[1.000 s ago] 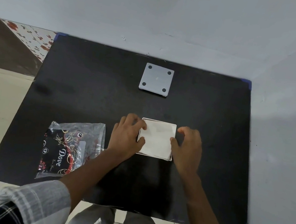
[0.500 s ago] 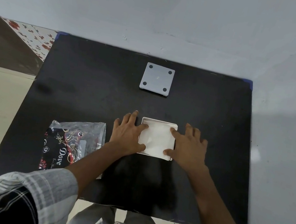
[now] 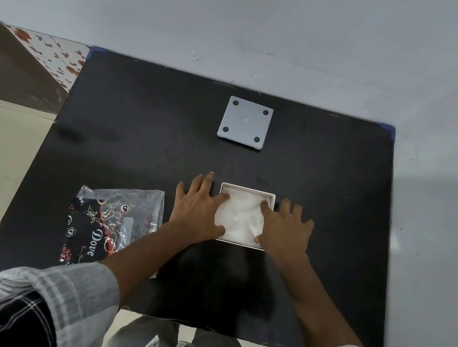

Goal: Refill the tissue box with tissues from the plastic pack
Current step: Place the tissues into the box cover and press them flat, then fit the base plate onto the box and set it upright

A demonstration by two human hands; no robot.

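Observation:
A white square tissue box [image 3: 249,190] sits open-topped in the middle of the black table [image 3: 138,129], filled with white tissues [image 3: 240,218]. My left hand [image 3: 197,207] lies flat at the box's left side, thumb and forefinger pressing on the tissues. My right hand [image 3: 285,227] lies flat at the right side, fingers spread, its thumb and forefinger on the tissues too. The plastic pack [image 3: 112,221], clear with a black "Dove" print, lies flattened to the left of my left arm.
A grey square lid or base plate [image 3: 245,122] with four dark round feet lies at the back of the table. A grey wall rises behind and to the right. Floor shows at the left.
Both hands went from curled at the box's sides to flat with fingers spread, and the tissues have sunk lower into the box, now showing its rim.

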